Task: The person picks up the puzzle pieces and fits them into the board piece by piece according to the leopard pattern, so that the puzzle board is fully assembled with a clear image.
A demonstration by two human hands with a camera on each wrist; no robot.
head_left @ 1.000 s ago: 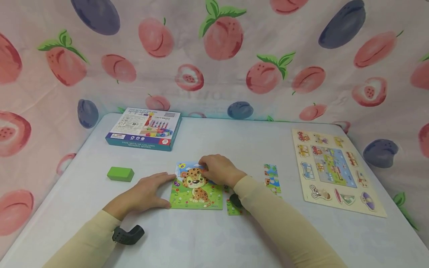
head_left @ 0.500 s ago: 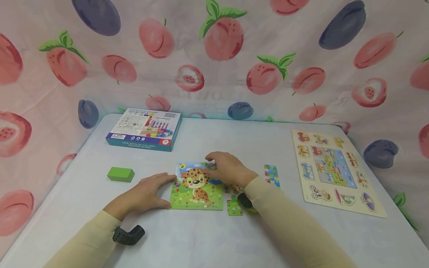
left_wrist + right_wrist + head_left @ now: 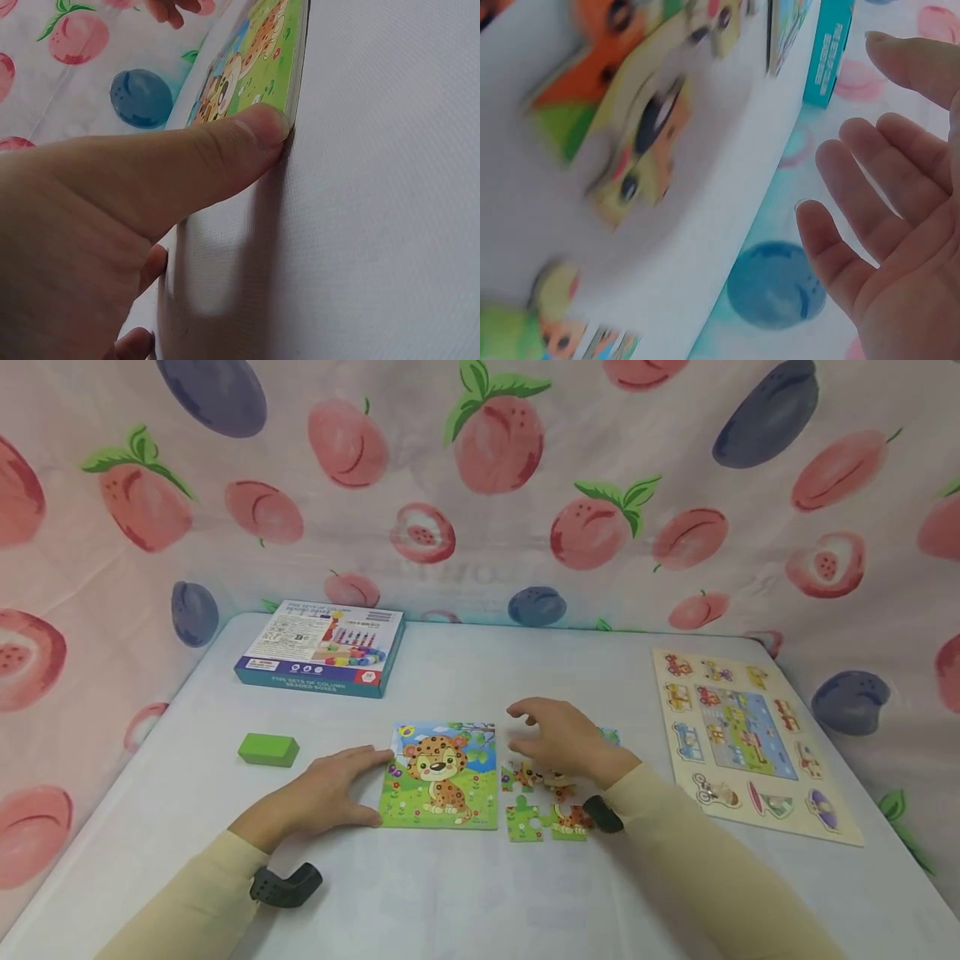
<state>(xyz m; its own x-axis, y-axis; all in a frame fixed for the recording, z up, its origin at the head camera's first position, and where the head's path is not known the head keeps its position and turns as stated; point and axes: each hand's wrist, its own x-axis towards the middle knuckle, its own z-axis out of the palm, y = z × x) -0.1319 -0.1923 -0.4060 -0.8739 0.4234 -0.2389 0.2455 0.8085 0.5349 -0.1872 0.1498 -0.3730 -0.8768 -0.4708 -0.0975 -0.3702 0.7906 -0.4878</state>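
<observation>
A square leopard-cub picture puzzle board [image 3: 442,814] lies flat on the table. My left hand [image 3: 330,789] rests at its left side with thumb and fingers spread; in the left wrist view the thumb [image 3: 217,154] touches the board's edge [image 3: 298,67]. Right of the board, my right hand [image 3: 562,739] hovers over loose jigsaw pieces, fingers loosely bent and apart. The right wrist view shows nothing in that hand [image 3: 900,217]. Below it lie a green piece [image 3: 525,825], a leopard-body piece [image 3: 570,823] and a blurred face piece [image 3: 649,142]. The forearm hides some pieces.
A green block [image 3: 268,749] lies left of my left hand. Behind it is a teal-edged box [image 3: 322,647] of beaded columns. A wooden vehicle puzzle board [image 3: 675,768] lies at the right. Fruit-printed cloth [image 3: 495,543] hangs behind the table.
My right hand has moved right, from the board's upper right corner to above the loose pieces, uncovering that corner. My left hand has stayed at the board's left edge.
</observation>
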